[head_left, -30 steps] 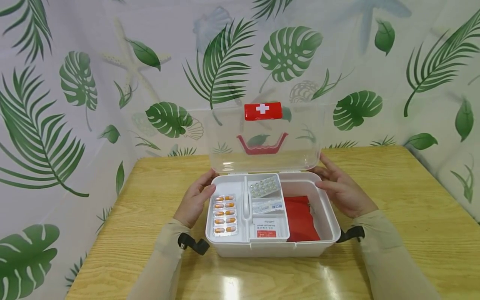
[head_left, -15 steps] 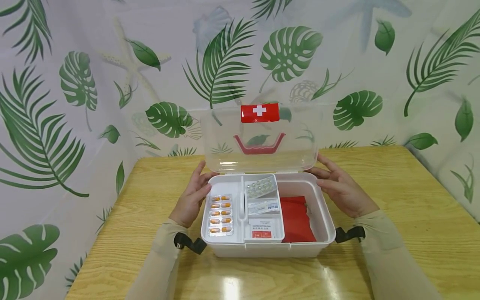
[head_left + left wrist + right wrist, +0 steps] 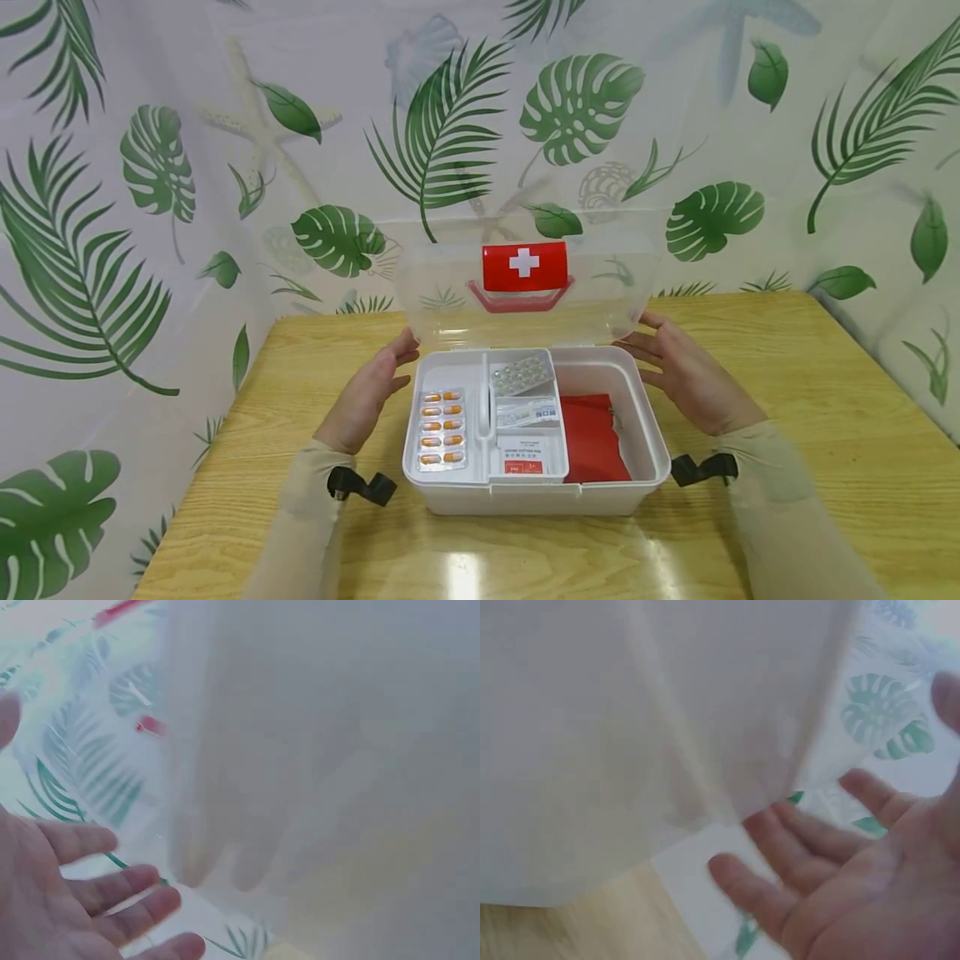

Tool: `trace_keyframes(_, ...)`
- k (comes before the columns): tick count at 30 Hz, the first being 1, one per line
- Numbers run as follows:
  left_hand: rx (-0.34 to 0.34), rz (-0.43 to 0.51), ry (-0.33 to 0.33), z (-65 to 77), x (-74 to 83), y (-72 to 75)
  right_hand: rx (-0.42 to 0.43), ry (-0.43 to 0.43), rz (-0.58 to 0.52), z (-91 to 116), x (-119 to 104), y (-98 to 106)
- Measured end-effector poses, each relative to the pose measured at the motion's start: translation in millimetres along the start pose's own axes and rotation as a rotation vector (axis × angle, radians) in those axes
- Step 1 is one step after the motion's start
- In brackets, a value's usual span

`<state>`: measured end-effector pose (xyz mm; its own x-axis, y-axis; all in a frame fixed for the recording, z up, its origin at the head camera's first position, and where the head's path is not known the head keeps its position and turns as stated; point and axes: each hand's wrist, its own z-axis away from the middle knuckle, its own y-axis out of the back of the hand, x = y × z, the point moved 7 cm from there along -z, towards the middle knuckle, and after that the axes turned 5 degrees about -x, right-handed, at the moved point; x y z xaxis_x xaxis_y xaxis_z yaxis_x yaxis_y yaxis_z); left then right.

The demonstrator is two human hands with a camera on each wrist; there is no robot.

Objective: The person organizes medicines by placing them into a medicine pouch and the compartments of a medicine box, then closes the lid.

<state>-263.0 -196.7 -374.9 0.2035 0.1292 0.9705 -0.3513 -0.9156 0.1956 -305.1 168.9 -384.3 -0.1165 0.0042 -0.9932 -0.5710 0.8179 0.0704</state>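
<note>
A white first-aid box [image 3: 536, 497] stands on the wooden table, its clear lid [image 3: 442, 292] raised at the back and leaning forward. The lid carries a red latch [image 3: 523, 266] with a white cross and a pink handle [image 3: 517, 304]. At the box's left rear corner is my left hand [image 3: 363, 396], fingers loosely extended. My right hand [image 3: 697, 379] is at the right rear corner, fingers spread near the lid's lower edge. Both wrist views show extended fingers beside the cloudy box wall; whether the fingertips touch is hard to tell. Neither hand grips anything.
A white tray [image 3: 457, 367] inside holds an orange capsule blister pack [image 3: 441, 429], a round-pill blister pack [image 3: 521, 375], a thin white packet [image 3: 525, 412] and a white-red packet [image 3: 523, 456]. Red cloth [image 3: 592, 442] lies in the right compartment. A leaf-print cloth [image 3: 480, 125] hangs behind the table.
The box first shifted slightly left. The lid has since tilted forward, its red latch now lower and larger. Both hands have drawn their thumbs off the box rim; the left hand moved outward.
</note>
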Motion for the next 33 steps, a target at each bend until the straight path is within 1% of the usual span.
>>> trace_keyframes(2, 0.011, -0.016, 0.008, 2.9, 4.2, 1.6, 0.012, -0.062, 0.063, 3.2, -3.5, 0.4)
trace_keyframes(4, 0.012, 0.001, 0.012, 5.4, 7.0, 2.5, 0.002, -0.091, 0.088, 6.3, -8.3, -1.2)
trace_keyframes(8, 0.007, 0.070, 0.007, 7.1, 9.2, 1.8, -0.030, -0.094, 0.086, 10.7, -18.0, -6.8)
trace_keyframes(12, 0.019, 0.124, -0.010, 4.7, 7.6, -1.6, -0.028, -0.092, 0.049, 10.0, -22.2, -10.1)
trace_keyframes(15, 0.036, 0.138, -0.015, 2.1, 4.3, -4.8, -0.021, -0.077, 0.000, 8.5, -22.0, -11.1)
trace_keyframes(18, 0.056, 0.133, -0.016, 0.0, 1.5, -7.4, -0.023, -0.039, -0.047, 7.1, -20.7, -11.0)
trace_keyframes(21, 0.080, 0.118, 0.000, -0.8, -1.0, -9.1, -0.038, 0.008, -0.088, 5.8, -19.8, -11.7)
trace_keyframes(25, 0.091, 0.092, 0.032, -1.3, -4.1, -12.8, -0.051, 0.049, -0.106, 4.9, -17.6, -13.9)
trace_keyframes(27, 0.085, 0.078, 0.026, -1.8, -4.5, -15.1, -0.049, 0.061, -0.105, 4.4, -16.3, -14.6)
trace_keyframes(30, 0.072, 0.062, -0.005, -2.8, -3.9, -17.6, -0.047, 0.080, -0.103, 3.3, -15.1, -14.8)
trace_keyframes(31, 0.070, 0.070, -0.018, -2.9, -3.8, -17.9, -0.046, 0.085, -0.104, 3.2, -14.9, -14.7)
trace_keyframes(33, 0.076, 0.088, -0.015, -2.5, -5.3, -17.8, -0.048, 0.099, -0.109, 3.4, -14.4, -14.4)
